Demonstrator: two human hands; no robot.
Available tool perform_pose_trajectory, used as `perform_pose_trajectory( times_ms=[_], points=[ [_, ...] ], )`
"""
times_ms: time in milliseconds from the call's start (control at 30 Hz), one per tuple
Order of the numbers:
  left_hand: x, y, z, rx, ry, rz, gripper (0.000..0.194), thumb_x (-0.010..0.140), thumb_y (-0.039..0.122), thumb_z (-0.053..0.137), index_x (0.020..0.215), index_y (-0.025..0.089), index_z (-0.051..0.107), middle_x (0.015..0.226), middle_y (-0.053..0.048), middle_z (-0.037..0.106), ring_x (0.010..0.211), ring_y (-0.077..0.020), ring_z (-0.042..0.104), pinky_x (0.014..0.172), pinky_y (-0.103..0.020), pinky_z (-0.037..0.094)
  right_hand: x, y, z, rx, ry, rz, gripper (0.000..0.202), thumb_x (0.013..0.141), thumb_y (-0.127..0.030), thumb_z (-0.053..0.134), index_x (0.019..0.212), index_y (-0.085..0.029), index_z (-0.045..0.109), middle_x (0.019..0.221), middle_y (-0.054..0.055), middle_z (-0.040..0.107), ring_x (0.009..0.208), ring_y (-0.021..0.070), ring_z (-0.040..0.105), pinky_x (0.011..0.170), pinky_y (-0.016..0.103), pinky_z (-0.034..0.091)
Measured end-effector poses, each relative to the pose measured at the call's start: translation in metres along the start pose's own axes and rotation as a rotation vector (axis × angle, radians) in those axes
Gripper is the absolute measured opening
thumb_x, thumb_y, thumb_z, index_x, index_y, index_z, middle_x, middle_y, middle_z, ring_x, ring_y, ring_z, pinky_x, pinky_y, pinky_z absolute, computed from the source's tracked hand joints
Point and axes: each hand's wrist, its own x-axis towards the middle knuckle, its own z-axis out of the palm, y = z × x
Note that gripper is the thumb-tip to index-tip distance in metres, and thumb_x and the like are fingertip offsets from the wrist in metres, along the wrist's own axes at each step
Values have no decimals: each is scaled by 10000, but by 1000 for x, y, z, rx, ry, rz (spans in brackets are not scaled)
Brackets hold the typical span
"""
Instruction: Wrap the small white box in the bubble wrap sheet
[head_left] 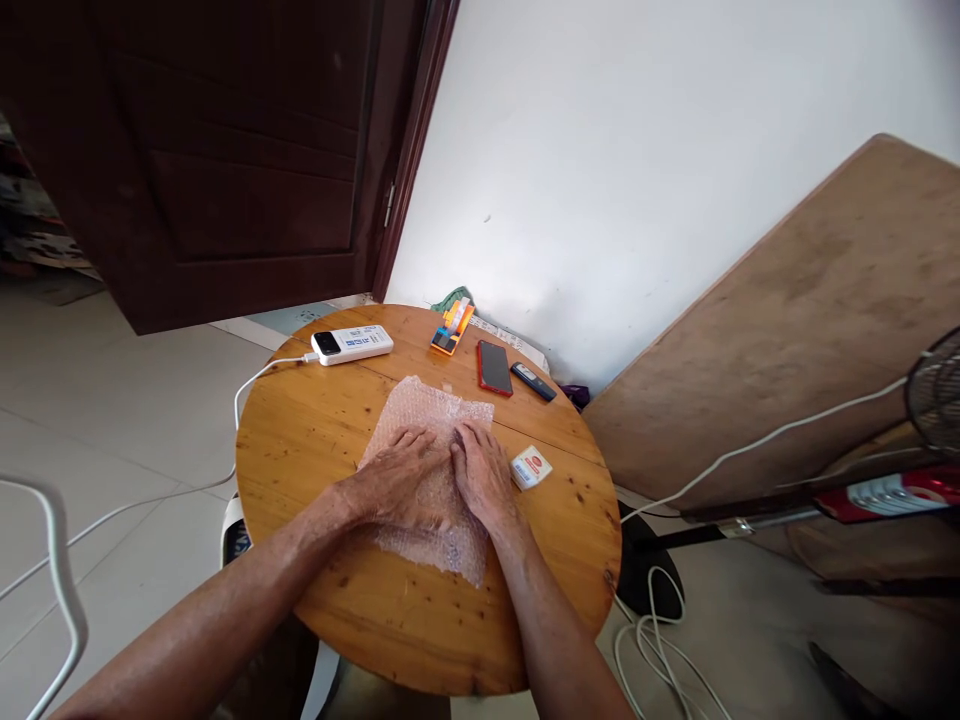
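A sheet of clear bubble wrap [427, 550] lies flat on the round wooden table [300, 450]. My left hand [397, 475] rests palm down on its left half, fingers stretched toward the right. On the right half lies my right hand [484, 470], also palm down, its fingers pointing away from me. Both hands press on the wrap and neither grips it. Close to the right hand's outer side is a small white box [531, 467] with a red mark.
Along the table's far side are a white power bank [352, 344] with a cable, an orange packet [452, 327], a red-edged phone [494, 367] and a dark handset [533, 381]. A wall, a dark door [262, 150] and a leaning board [787, 330] stand beyond.
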Motion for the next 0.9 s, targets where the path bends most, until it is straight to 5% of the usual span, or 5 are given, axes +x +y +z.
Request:
perform_pose_trajectory(
  times_ms=[167, 367, 900],
  points=[
    [3, 1, 0, 61, 128, -147, 640, 846, 541, 590, 1353, 158, 513, 1484, -189, 429, 1405, -365, 335, 1173, -518, 231, 0, -2, 0, -25, -5, 35, 357, 974, -220, 389, 1284, -153, 554, 1393, 137, 541, 1284, 287, 473, 1038, 453, 391],
    [2, -1, -2, 132, 195, -293, 477, 875, 496, 555, 1216, 163, 586, 1385, -175, 511, 1365, -366, 362, 1148, -553, 239, 0, -2, -1, -72, -17, 95, 369, 980, -277, 405, 1282, -129, 559, 1385, 160, 540, 1262, 303, 490, 1039, 457, 380],
    [2, -2, 3, 142, 200, -258, 624, 800, 518, 634, 1320, 187, 539, 1479, -175, 442, 1423, -378, 300, 1178, -562, 187, 0, -1, -3, -72, 0, 91, 345, 971, -292, 423, 1255, -168, 575, 1340, 154, 566, 1211, 303, 519, 1001, 447, 403]
  ],
)
